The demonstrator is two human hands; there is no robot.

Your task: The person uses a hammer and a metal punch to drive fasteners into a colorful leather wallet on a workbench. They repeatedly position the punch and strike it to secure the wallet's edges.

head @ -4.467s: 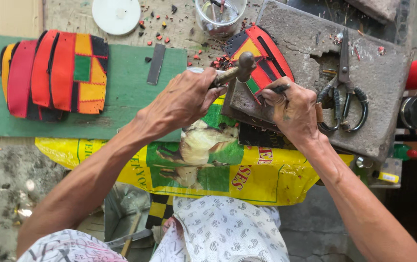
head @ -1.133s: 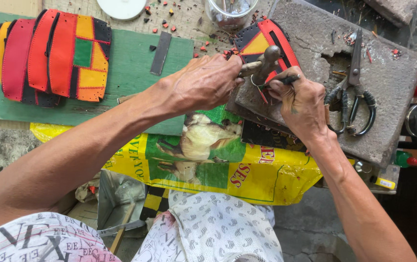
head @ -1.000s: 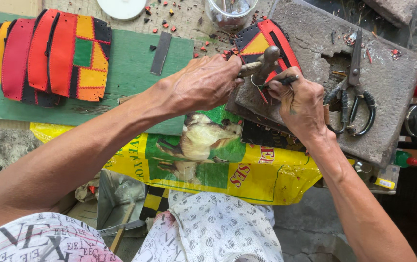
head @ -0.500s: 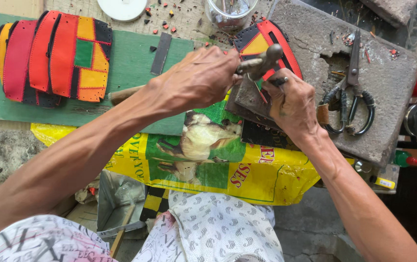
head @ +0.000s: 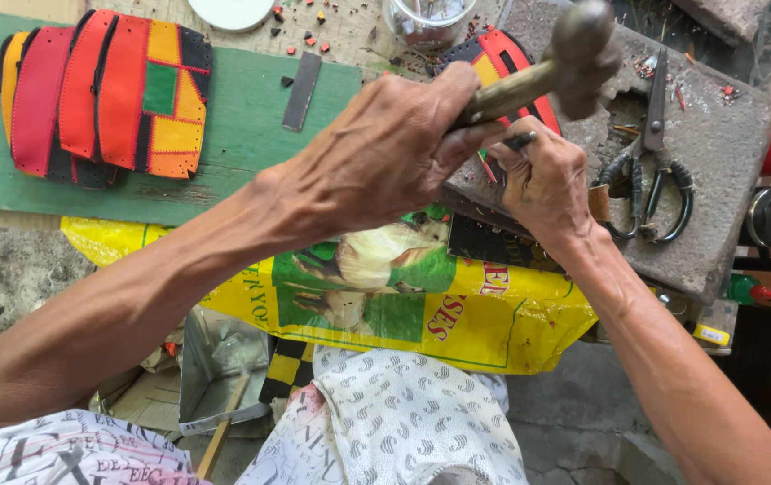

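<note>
The left hand (head: pixel 385 157) has its fingers wrapped tight round the worn wooden handle of a dull metal-headed hammer (head: pixel 583 54), whose head stands raised at about two o'clock from the knuckles, above the grey stone block (head: pixel 718 162). Just to the three o'clock side, the right hand (head: pixel 542 180) pinches a thin dark metal punch (head: pixel 522 141) between closed fingertips, pressing down on a black, red and orange stitched leather piece (head: pixel 511 54) lying on the block. At three o'clock from that hand lie black-handled scissors (head: pixel 650 171) on the stone. At twelve o'clock stands a clear jar (head: pixel 426 18). Far out at nine to ten o'clock, a stack of red, orange and green patchwork leather pieces (head: pixel 102 94) rests on a green wooden board (head: pixel 242 126). At six o'clock a yellow printed sack (head: pixel 457 314) drapes below the hands.
</note>
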